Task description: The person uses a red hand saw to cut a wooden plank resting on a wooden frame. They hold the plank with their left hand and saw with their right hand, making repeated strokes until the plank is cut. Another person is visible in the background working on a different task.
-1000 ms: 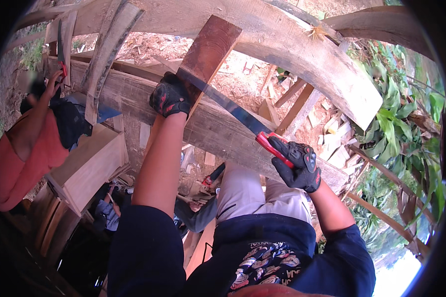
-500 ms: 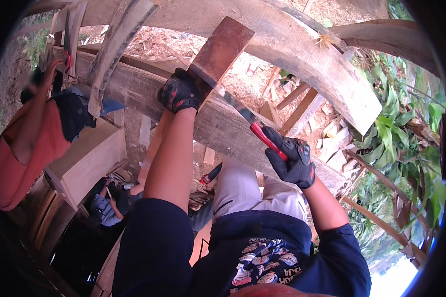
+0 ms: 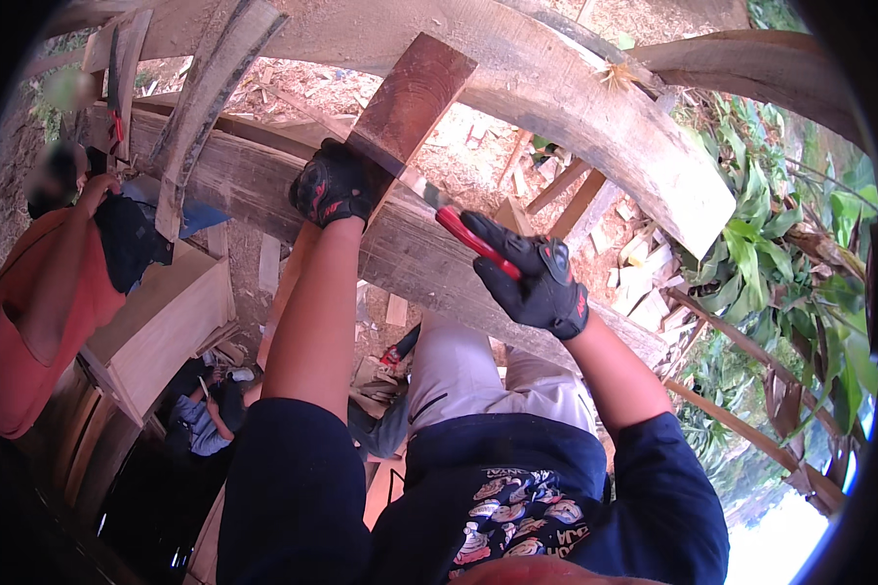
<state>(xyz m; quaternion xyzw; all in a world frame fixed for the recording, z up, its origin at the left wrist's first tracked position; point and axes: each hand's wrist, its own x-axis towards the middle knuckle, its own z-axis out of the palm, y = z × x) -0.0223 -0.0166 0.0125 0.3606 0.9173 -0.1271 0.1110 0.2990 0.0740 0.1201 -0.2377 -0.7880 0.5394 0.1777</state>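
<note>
A reddish-brown board (image 3: 418,96) lies tilted across a long weathered beam (image 3: 439,258). My left hand (image 3: 334,185), in a black glove with red marks, is closed on the board's left edge. In the matching glove, my right hand (image 3: 535,278) grips the red handle of a handsaw (image 3: 470,236). The saw's blade reaches up and left to the board, close to my left hand, and lies against it there. How deep the blade sits in the wood cannot be made out.
A curved thick plank (image 3: 595,117) spans the far side. Wood offcuts (image 3: 644,278) and shavings litter the ground. Leafy plants (image 3: 751,253) grow at the right. At the left stand a person in an orange top (image 3: 49,302) and a wooden box (image 3: 166,322); another person (image 3: 205,419) is lower down.
My right hand and the saw have moved up and left, bringing the handle nearer the board. My left hand keeps its hold. The whole view has shifted slightly.
</note>
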